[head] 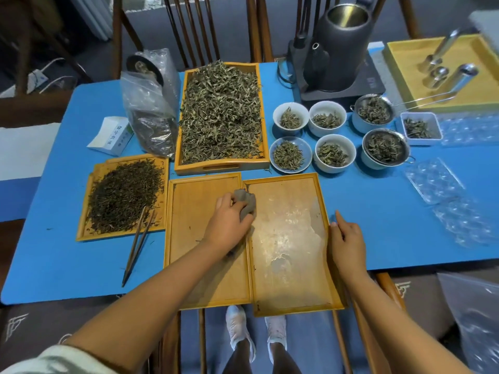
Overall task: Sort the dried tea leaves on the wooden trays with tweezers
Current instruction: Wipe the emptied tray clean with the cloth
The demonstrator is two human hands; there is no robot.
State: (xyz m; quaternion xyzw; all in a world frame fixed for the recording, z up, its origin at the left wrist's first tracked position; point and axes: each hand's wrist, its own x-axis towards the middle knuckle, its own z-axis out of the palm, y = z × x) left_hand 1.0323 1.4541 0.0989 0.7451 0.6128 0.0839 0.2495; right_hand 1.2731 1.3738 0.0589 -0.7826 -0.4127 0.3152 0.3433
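Two bare wooden trays lie side by side in front of me, the left tray [194, 265] and the right tray [286, 279]. My left hand [229, 222] grips a grey cloth [245, 205] over the seam between them. My right hand [347, 238] rests on the right tray's right rim, holding nothing. Dark wooden tweezers [137, 247] lie off the corner of a small tray of dark tea leaves [124, 195]. A deep tray heaped with green-grey leaves [221, 114] stands behind.
Several white bowls of leaves [307, 136] and two strainers stand at the right. A black kettle on its base [340, 49], a yellow tray with metal tools [432, 71], plastic bags [148, 103], a small box [112, 134] and clear blister packs [445, 195] surround them on the blue mat.
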